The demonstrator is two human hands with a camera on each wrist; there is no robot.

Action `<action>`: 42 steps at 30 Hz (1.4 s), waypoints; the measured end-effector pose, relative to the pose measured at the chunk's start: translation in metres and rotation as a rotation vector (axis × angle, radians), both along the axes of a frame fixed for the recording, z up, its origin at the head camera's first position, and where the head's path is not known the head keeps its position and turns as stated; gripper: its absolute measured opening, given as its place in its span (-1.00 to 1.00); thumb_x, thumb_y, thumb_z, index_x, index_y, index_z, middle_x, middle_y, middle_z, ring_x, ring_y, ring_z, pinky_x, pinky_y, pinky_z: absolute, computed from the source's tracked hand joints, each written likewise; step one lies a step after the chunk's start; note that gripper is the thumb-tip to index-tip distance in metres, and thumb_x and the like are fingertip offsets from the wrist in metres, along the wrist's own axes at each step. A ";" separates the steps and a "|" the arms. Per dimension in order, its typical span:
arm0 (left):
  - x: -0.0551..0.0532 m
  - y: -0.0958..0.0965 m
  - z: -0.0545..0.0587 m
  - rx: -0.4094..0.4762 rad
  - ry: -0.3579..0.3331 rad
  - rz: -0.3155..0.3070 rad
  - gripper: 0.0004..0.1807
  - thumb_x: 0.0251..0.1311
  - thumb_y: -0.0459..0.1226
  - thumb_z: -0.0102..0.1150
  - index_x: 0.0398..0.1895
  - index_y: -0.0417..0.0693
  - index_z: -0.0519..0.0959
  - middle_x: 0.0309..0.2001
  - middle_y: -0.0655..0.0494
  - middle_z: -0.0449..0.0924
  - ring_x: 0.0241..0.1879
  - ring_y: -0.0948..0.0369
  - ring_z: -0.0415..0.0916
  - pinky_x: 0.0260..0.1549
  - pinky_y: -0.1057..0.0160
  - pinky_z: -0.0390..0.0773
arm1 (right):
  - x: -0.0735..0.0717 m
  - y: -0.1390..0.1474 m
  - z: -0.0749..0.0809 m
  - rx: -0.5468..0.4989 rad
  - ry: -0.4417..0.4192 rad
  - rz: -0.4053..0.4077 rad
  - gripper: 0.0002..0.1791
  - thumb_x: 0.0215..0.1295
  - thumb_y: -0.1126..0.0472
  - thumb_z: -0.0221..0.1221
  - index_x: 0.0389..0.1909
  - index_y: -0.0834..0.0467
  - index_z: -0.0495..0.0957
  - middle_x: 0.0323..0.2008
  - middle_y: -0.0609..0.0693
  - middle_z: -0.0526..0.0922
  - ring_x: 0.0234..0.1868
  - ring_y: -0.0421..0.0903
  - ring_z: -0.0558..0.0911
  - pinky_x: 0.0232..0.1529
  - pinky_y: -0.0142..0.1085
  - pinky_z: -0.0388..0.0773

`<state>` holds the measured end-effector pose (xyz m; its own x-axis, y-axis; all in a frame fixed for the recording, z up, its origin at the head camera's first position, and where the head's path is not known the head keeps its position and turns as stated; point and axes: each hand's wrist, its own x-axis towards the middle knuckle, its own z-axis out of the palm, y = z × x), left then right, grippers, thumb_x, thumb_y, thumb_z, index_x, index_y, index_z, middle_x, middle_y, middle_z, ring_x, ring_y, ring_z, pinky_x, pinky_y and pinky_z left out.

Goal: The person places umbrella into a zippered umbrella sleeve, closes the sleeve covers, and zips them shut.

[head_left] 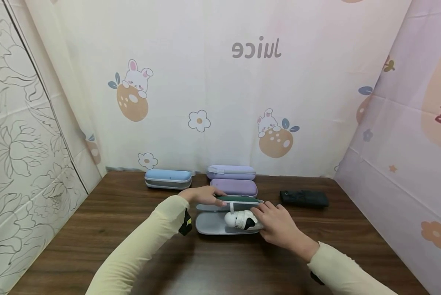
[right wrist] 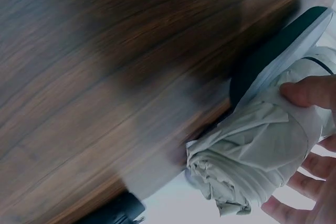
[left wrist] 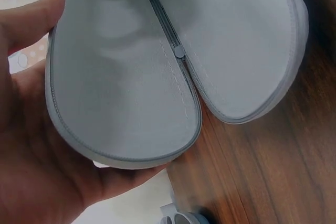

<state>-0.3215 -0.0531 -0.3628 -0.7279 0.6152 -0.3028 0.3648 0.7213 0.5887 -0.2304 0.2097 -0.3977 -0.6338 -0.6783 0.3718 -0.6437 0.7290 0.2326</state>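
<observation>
Two hands are busy at the green case (head_left: 210,223): your left hand (head_left: 206,195) grasps its raised lid (head_left: 240,200) between thumb and fingers, and your right hand (head_left: 277,223) has its fingers wrapped around the folded white umbrella (head_left: 244,219). The umbrella's handle (head_left: 230,219) lies over the case's interior, its fabric end (right wrist: 226,182) past the case's right end. You seem to be packing it; the next move likely calls for sliding it leftward, fully inside the case.

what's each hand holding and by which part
Left hand: the open case, by its lid edge. Right hand: the folded umbrella, by its wrapped fabric.
</observation>
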 end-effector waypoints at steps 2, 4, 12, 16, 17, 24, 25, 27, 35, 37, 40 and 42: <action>0.000 0.000 0.000 -0.003 0.004 0.000 -0.41 0.30 -0.02 0.09 0.35 0.00 0.36 0.32 0.00 0.32 0.32 0.07 0.20 0.22 0.05 0.23 | 0.000 -0.006 0.001 0.014 0.007 0.002 -0.44 -0.18 0.20 0.40 -0.03 0.18 0.55 -0.21 0.05 0.59 -0.20 0.00 0.52 -0.48 -0.16 0.42; 0.000 0.000 0.000 -0.005 0.009 -0.004 -0.42 0.30 -0.02 0.08 0.35 0.00 0.36 0.32 0.00 0.32 0.32 0.07 0.20 0.23 0.06 0.22 | 0.000 -0.011 0.001 0.026 0.015 0.006 -0.46 -0.17 0.20 0.40 -0.05 0.18 0.55 -0.23 0.05 0.59 -0.21 0.00 0.53 -0.50 -0.18 0.41; 0.000 -0.002 0.000 0.007 -0.005 -0.012 -0.42 0.32 -0.01 0.06 0.35 -0.02 0.35 0.31 0.00 0.33 0.32 0.06 0.21 0.21 0.06 0.24 | -0.001 -0.031 -0.003 0.074 0.070 0.044 -0.59 -0.12 0.29 0.34 -0.14 0.19 0.56 -0.36 0.03 0.55 -0.31 -0.01 0.53 -0.49 -0.19 0.44; 0.000 -0.002 0.002 0.008 -0.004 -0.014 -0.42 0.31 0.00 0.06 0.35 0.00 0.36 0.30 0.01 0.35 0.31 0.08 0.22 0.21 0.07 0.24 | -0.002 -0.041 -0.004 0.079 0.044 0.041 -0.61 -0.09 0.30 0.32 -0.14 0.19 0.55 -0.36 0.03 0.55 -0.30 -0.02 0.53 -0.42 -0.16 0.50; 0.001 -0.002 0.002 0.008 -0.003 -0.015 -0.42 0.31 0.00 0.06 0.35 0.00 0.36 0.30 0.00 0.35 0.31 0.08 0.22 0.21 0.08 0.24 | -0.003 -0.044 -0.003 0.078 0.038 0.038 -0.62 -0.09 0.30 0.32 -0.15 0.18 0.55 -0.36 0.02 0.55 -0.30 -0.03 0.53 -0.41 -0.17 0.50; 0.002 -0.003 -0.001 0.019 0.000 -0.022 -0.43 0.32 -0.02 0.07 0.34 -0.03 0.36 0.30 -0.01 0.34 0.30 0.07 0.23 0.19 0.08 0.28 | -0.004 -0.060 -0.007 0.073 0.037 0.048 -0.64 -0.08 0.28 0.29 -0.16 0.16 0.54 -0.36 0.00 0.55 -0.31 -0.06 0.53 -0.48 -0.21 0.48; 0.002 -0.003 0.000 0.020 -0.002 -0.023 -0.43 0.32 -0.02 0.07 0.34 -0.03 0.36 0.30 0.00 0.34 0.30 0.08 0.23 0.19 0.08 0.28 | -0.004 -0.062 -0.008 0.073 0.039 0.051 -0.64 -0.07 0.28 0.29 -0.16 0.16 0.55 -0.35 0.00 0.56 -0.31 -0.06 0.53 -0.49 -0.22 0.48; 0.001 -0.003 0.000 0.019 -0.002 -0.027 -0.42 0.32 -0.02 0.07 0.34 -0.04 0.35 0.31 0.01 0.33 0.31 0.08 0.22 0.19 0.08 0.27 | -0.005 -0.064 -0.009 0.071 0.039 0.056 -0.64 -0.08 0.27 0.29 -0.16 0.16 0.54 -0.35 0.00 0.56 -0.32 -0.06 0.53 -0.52 -0.23 0.47; 0.001 -0.001 -0.004 0.012 0.007 -0.053 -0.40 0.30 0.01 0.07 0.35 -0.03 0.35 0.31 0.00 0.33 0.32 0.07 0.20 0.22 0.07 0.23 | -0.011 -0.063 -0.019 0.037 -0.008 0.067 -0.58 -0.16 0.16 0.40 -0.21 0.13 0.52 -0.35 -0.02 0.59 -0.33 -0.06 0.57 -0.52 -0.21 0.51; 0.001 -0.001 -0.004 0.013 0.010 -0.056 -0.40 0.31 0.01 0.07 0.35 -0.04 0.35 0.32 0.00 0.32 0.33 0.07 0.19 0.23 0.07 0.22 | -0.013 -0.061 -0.020 0.034 -0.026 0.076 -0.53 -0.14 0.10 0.43 -0.17 0.13 0.52 -0.31 -0.02 0.60 -0.32 -0.06 0.58 -0.49 -0.19 0.53; 0.000 -0.002 -0.005 0.019 0.018 -0.064 -0.40 0.31 -0.01 0.06 0.36 -0.06 0.34 0.31 -0.01 0.32 0.32 0.07 0.19 0.23 0.07 0.22 | -0.016 -0.053 -0.016 0.023 -0.081 0.105 -0.46 0.00 0.01 0.40 -0.02 0.15 0.51 -0.19 -0.03 0.60 -0.21 -0.07 0.59 -0.33 -0.18 0.56; 0.000 -0.003 -0.006 0.026 0.026 -0.072 -0.40 0.32 -0.02 0.06 0.36 -0.08 0.33 0.31 -0.02 0.32 0.32 0.07 0.20 0.23 0.08 0.22 | -0.018 -0.046 -0.012 -0.007 -0.100 0.162 -0.51 0.08 0.04 0.36 0.01 0.15 0.52 -0.17 -0.04 0.59 -0.17 -0.10 0.59 -0.28 -0.21 0.56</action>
